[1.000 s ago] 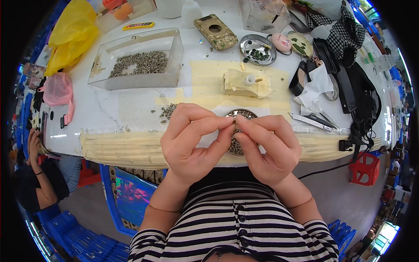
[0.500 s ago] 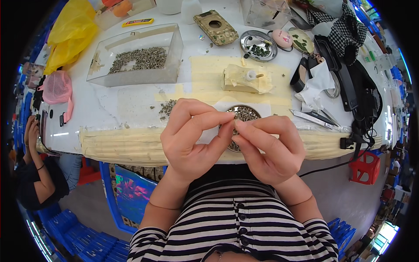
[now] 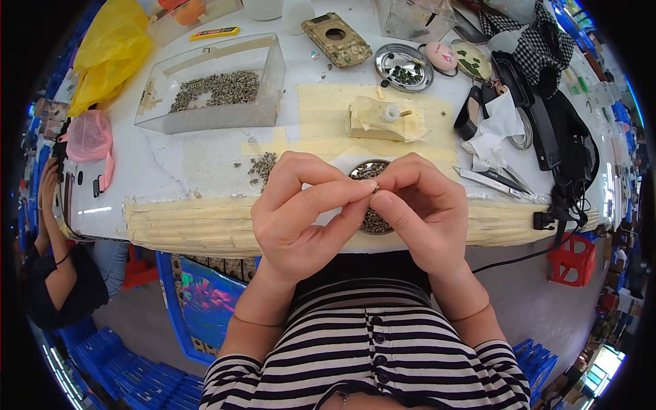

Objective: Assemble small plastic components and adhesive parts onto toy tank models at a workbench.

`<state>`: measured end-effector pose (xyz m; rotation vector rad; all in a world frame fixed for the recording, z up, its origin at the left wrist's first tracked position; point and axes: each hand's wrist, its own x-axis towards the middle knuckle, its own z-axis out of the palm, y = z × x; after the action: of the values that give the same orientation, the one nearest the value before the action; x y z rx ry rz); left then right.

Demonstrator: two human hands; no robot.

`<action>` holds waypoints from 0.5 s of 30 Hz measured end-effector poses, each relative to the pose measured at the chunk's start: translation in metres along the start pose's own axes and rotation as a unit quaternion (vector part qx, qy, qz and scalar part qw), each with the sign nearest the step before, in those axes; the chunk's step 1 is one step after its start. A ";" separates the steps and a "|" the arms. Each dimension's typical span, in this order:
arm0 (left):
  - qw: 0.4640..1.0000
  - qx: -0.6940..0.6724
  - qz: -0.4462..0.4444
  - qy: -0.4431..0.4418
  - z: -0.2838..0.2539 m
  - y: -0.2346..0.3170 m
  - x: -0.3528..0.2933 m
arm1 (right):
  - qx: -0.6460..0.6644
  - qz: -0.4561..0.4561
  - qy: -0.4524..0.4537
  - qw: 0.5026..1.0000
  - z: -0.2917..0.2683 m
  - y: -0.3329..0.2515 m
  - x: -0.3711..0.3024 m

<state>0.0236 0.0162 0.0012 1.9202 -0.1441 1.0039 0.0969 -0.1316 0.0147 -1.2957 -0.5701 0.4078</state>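
Observation:
My left hand (image 3: 301, 215) and my right hand (image 3: 427, 212) meet fingertip to fingertip above a round metal dish (image 3: 352, 172). Small grey metallic pieces (image 3: 374, 222) fill the dish, partly hidden by my fingers. Both hands are closed in a pinch. Between the fingertips there seems to be a tiny dark piece, too small to name. Left of my left hand lies a loose heap of similar small pieces (image 3: 262, 167). Beyond the dish sits a block wrapped in cream tape (image 3: 369, 123), with a white knob and a short brown peg on top.
A clear bin (image 3: 205, 121) with many small pieces stands at the back left. A second round dish (image 3: 425, 75) with dark green bits lies at the back, near a camouflage box (image 3: 337, 41). Tweezers (image 3: 488, 181) rest at right. A person's arm (image 3: 61, 280) shows far left.
My right hand has turned, its fingers now curled higher and closer against my left fingertips. The left hand has barely moved. At far left, the other person's hand has risen slightly.

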 end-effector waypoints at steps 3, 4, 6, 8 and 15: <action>1.000 0.014 -0.011 0.013 0.002 0.000 -0.001 | -0.196 -0.157 0.023 0.968 -0.004 -0.002 0.002; 1.000 0.017 -0.013 0.020 0.004 -0.001 0.000 | -0.233 -0.198 0.039 0.951 -0.003 -0.001 0.001; 0.999 0.023 -0.017 0.030 0.004 -0.001 0.000 | -0.306 -0.280 0.071 0.907 0.000 0.000 -0.002; 0.999 0.028 -0.021 0.033 0.004 -0.001 0.000 | -0.336 -0.288 0.057 0.895 0.001 -0.001 -0.002; 0.999 0.014 -0.024 0.021 0.002 0.000 0.000 | -0.271 -0.194 0.042 0.942 -0.005 -0.001 0.002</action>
<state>0.0246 0.0141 0.0009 1.9189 -0.0596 1.0174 0.1015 -0.1351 0.0146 -1.6670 -0.8846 -0.1488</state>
